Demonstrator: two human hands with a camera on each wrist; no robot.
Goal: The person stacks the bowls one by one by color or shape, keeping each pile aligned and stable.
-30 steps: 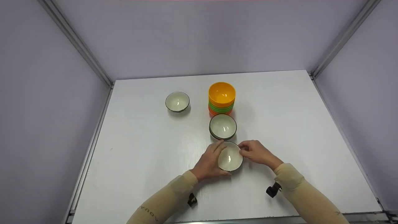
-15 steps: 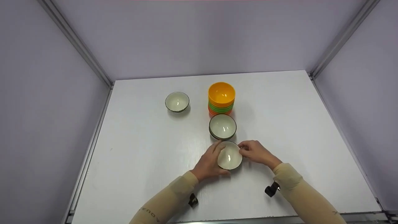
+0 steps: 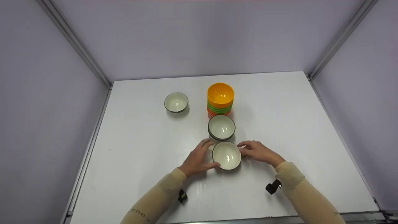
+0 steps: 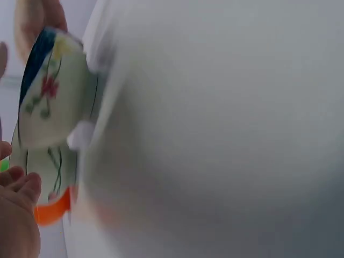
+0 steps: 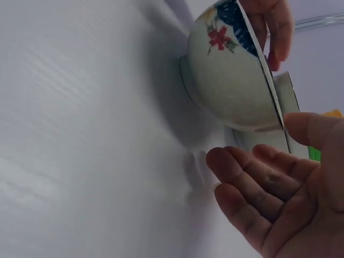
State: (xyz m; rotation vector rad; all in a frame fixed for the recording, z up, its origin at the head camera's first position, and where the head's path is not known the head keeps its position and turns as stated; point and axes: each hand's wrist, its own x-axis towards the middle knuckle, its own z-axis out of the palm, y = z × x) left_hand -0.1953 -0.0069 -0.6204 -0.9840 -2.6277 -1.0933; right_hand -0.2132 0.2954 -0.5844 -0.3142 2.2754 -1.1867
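Note:
A cream bowl with a dark rim stands on the table between my two hands. Red flowers and a blue band decorate its outside, shown on the bowl in the right wrist view. To its left, my left hand is spread, the thumb close to the near rim. On the other side my right hand has loosely bent fingers; in the right wrist view its thumb lies at the rim and the other fingers are apart from the bowl. Just behind are nested cream bowls.
Farther back rises a stack of plastic bowls, yellow over green over orange. A lone cream bowl stands at the back left. Grey walls enclose the white table at the back and sides.
My left hand has drawn away leftward from the front bowl, its fingers leaving the rim. That bowl has shifted slightly left; the right hand's fingers have loosened a little.

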